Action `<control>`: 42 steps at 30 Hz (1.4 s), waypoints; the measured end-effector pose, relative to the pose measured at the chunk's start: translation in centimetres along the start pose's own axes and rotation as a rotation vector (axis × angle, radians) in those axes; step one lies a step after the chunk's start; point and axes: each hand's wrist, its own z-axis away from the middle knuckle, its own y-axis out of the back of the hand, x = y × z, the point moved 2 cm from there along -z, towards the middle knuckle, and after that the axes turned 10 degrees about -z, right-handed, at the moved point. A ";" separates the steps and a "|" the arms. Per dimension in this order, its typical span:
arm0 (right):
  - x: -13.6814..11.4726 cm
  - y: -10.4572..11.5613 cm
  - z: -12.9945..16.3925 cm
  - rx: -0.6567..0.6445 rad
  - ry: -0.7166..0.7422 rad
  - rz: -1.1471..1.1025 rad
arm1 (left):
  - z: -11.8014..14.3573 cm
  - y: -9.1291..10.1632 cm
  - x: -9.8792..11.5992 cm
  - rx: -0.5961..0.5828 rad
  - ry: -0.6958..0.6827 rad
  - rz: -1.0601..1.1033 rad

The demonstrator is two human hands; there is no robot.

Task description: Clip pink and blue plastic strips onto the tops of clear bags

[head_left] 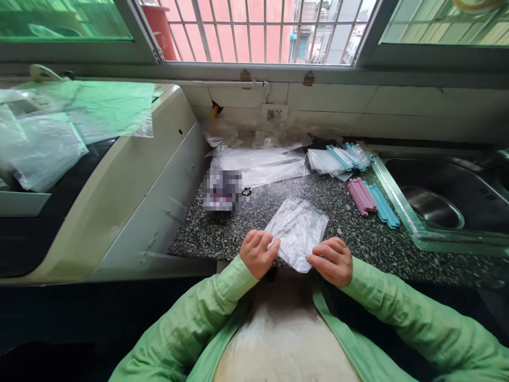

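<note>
Green sleeves (pixel 222 313) nearest the lens | left hand (pixel 259 253) pinches near-left edge of clear plastic bag (pixel 297 231) | right hand (pixel 332 261) pinches its near-right corner | bag lies flat on granite counter (pixel 222 233), between and just beyond both hands | pink clips (pixel 361 196) and blue clips (pixel 384 206) beyond right hand | sink (pixel 445 204) further right

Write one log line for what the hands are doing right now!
left hand: holds bag edge | right hand: holds bag edge | bag: flat on counter | nearby: pink clips, blue clips, sink
</note>
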 end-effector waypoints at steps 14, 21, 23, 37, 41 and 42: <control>1.9 -0.4 0.3 -0.028 0.121 -0.061 | 3.3 2.6 -1.0 0.048 -0.180 0.126; 2.7 -1.5 -0.6 -0.085 0.114 0.015 | 3.4 2.8 -0.5 0.089 -0.259 0.224; 2.9 -1.5 -0.9 -0.093 0.124 -0.014 | 3.6 2.5 -0.6 0.067 -0.273 0.219; 3.7 -0.6 -0.5 -0.077 0.053 -0.239 | 2.0 0.3 -1.1 -0.127 -0.128 0.170; 4.4 -0.6 -0.3 -0.056 -0.050 -0.215 | 1.7 -0.1 -1.6 -0.207 0.003 0.289; 4.7 -0.6 -0.3 -0.051 -0.086 -0.211 | 1.6 -0.2 -1.7 -0.225 0.040 0.316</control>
